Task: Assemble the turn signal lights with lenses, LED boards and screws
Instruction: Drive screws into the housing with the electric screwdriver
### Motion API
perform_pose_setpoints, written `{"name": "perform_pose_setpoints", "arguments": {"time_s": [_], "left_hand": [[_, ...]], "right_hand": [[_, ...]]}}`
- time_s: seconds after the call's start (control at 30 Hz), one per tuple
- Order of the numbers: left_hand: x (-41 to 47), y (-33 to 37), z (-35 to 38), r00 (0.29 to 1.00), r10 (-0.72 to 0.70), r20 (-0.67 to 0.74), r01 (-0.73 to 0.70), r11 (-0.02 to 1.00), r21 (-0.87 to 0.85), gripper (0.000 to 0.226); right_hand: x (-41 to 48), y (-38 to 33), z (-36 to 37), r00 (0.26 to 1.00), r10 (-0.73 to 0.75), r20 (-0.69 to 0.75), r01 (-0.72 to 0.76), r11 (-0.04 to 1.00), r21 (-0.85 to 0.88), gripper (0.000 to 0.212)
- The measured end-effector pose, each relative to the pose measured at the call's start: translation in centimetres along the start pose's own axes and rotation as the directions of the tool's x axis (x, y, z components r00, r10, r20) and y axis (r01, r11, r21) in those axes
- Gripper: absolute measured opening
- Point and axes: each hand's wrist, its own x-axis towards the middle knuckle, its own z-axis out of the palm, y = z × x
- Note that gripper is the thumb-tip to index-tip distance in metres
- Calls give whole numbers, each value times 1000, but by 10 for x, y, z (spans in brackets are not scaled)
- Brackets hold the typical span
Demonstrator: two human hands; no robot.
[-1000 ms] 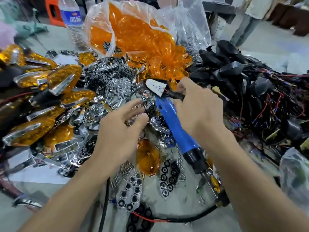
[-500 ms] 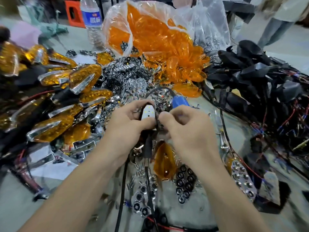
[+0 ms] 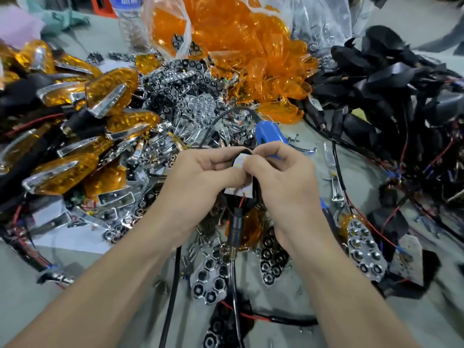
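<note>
My left hand [image 3: 198, 177] and right hand [image 3: 281, 177] pinch a flat white LED board [image 3: 238, 190] between them. Parts crowd in: smooth orange lenses [image 3: 238, 46] behind, shiny reflectors [image 3: 190, 106] left, black housings [image 3: 381, 79] right. There's bare grey table [image 3: 25, 297] only near me.

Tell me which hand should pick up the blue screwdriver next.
Right, probably. The screwdriver lies just beyond the right hand, touching or nearly touching its fingers. Both hands pinch the LED board, and the left hand, farther from the tool, could steady it alone.
</note>
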Motion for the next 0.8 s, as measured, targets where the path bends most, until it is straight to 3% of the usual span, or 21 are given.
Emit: {"name": "perform_pose_setpoints", "arguments": {"time_s": [0.3,0.4,0.47,0.53,0.6,0.7,0.8], "left_hand": [[6,1,-4,998,55,-38,-48,985,163,35],[8,1,-7,986,42,-159,-20,990,140,34],[14,6,-16,955,-22,-296,26,1000,9,26],[19,10,-30,909,-102,-403,56,991,-123,25],[21,13,-41,885,-134,-446,64,983,-170,25],[20,13,-40,882,-141,-450,63,981,-185,22],[21,12,-37,885,-133,-447,68,985,-159,17]], "right_hand": [[-4,1,10,991,-62,-122,43,988,-150,32],[-2,0,8,995,-72,-68,62,988,-143,41],[0,3,5,991,-125,-56,112,973,-201,28],[0,5,3,970,-243,20,233,903,-362,15],[-5,5,7,940,-279,198,342,801,-491,21],[-13,7,15,889,-205,408,428,690,-584,39],[-14,4,14,877,-133,462,426,661,-618,47]]}}
